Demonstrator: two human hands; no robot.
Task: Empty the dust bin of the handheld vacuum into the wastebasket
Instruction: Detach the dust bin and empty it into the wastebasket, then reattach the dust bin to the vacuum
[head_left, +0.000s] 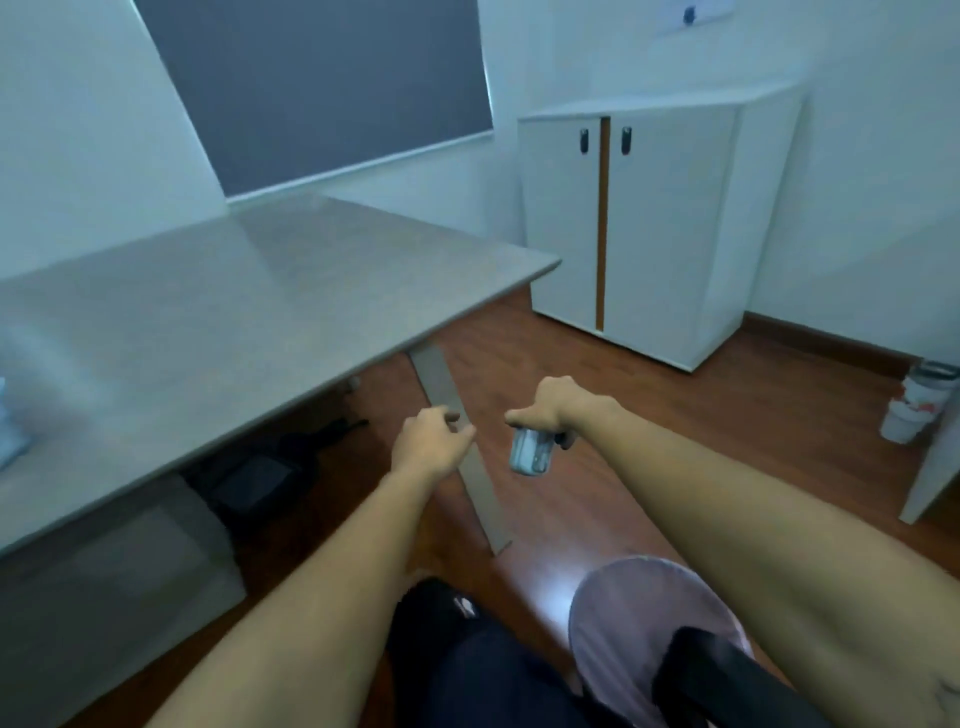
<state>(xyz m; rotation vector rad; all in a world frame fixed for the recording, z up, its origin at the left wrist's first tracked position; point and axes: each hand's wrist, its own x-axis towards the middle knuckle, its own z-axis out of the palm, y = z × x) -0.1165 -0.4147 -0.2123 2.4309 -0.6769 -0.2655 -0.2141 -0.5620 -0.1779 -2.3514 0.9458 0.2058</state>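
Right hand (545, 410) grips small clear dust bin (529, 451) hanging below its fingers over floor, left hand (431, 441) just beside it, loose and empty, wastebasket (654, 623) lies nearer the body below right forearm.

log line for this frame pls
right hand: holds dust bin | left hand: empty, beside it | wastebasket: below, near
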